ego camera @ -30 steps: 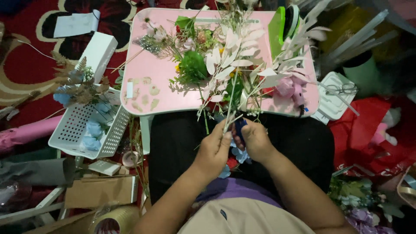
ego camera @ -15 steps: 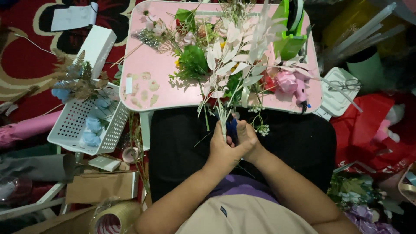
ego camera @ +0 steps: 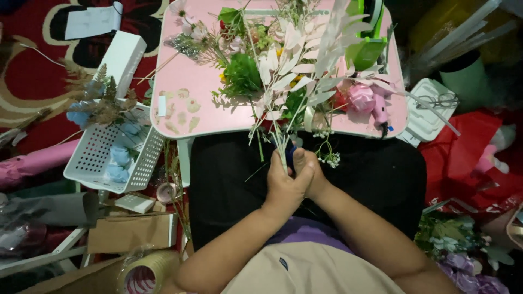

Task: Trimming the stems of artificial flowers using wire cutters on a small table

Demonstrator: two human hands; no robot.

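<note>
Head view: we start with the pink table [ego camera: 185, 103], which spans the far centre and is crowded with loose foliage. Below its near edge, our left hand [ego camera: 284, 188] and right hand [ego camera: 311, 177] are pressed together, both clamped on the stems of the bouquet [ego camera: 297, 81], whose pale leaves fan out over the tabletop. Left of the table sits the white basket [ego camera: 101, 158] of blue flowers; a pink glue gun [ego camera: 378, 111] lies at the right edge, just beside a pink ribbon rose [ego camera: 360, 98].

Probable faults, in our judgement: the thin stems could slip or splay if either grip loosens. Leaf tips sweeping the tabletop could snag loose sprigs. A small white sprig [ego camera: 329, 158] dangling near the right hand could drop off.
</note>
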